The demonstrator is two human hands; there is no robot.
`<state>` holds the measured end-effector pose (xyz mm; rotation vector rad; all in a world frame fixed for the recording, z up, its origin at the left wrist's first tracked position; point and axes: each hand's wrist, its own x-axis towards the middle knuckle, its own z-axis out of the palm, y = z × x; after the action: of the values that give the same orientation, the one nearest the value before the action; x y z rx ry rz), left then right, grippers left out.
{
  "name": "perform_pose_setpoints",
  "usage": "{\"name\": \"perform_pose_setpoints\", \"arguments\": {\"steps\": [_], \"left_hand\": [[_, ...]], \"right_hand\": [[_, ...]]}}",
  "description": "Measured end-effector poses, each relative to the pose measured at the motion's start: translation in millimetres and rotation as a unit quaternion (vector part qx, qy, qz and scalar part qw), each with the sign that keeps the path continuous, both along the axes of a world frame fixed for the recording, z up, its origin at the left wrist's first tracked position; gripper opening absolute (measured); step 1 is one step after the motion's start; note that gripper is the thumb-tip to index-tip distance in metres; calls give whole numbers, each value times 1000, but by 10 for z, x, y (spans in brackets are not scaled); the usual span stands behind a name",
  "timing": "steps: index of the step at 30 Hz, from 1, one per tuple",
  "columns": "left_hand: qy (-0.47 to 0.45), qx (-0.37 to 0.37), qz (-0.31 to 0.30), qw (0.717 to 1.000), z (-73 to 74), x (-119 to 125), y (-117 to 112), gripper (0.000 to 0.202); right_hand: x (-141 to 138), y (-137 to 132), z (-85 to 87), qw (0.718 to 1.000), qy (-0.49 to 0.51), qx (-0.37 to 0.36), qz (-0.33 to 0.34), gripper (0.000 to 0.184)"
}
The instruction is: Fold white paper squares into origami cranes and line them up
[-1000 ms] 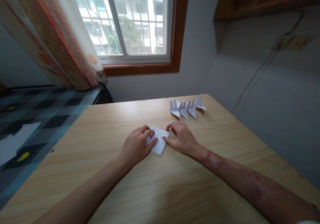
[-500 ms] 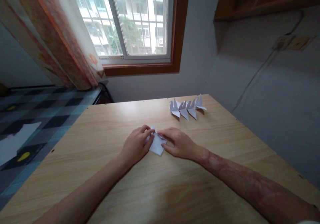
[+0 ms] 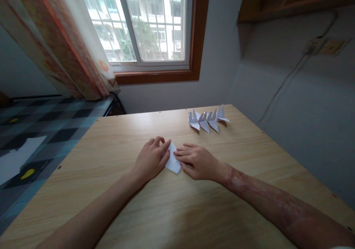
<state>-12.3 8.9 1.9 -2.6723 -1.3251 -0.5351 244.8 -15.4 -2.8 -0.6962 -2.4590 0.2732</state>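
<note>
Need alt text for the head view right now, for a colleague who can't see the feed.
Two bare hands press a small folded white paper flat on a wooden table, the left hand on its left side and the right hand on its right. Finished white paper cranes sit in a row farther back, below a window.
</note>
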Motion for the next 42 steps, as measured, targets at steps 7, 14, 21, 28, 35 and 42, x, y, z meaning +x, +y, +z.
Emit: {"name": "perform_pose_setpoints", "arguments": {"steps": [7,14,21,28,35,42], "left_hand": [[5,-6,29,1000,22,30,-20,41],[-102,-9,47,994,7,-7,-18,23],[-145,-46,49,987,35,4,-1,18],[-203,-56,22,977,20,-14,-24,13],[-133,-30,-98,986,76,29,-72,17],[-121,-69,-94,986,-12,9,28,26]], "right_hand": [[27,20,-88,999,21,25,16,29],[16,38,-115,999,0,47,-22,26],[-3,32,-95,998,-7,41,-51,24],[-10,29,-100,998,-3,37,-54,25],[-15,37,-87,998,5,34,-48,26],[-15,63,-116,998,22,40,-43,22]]}}
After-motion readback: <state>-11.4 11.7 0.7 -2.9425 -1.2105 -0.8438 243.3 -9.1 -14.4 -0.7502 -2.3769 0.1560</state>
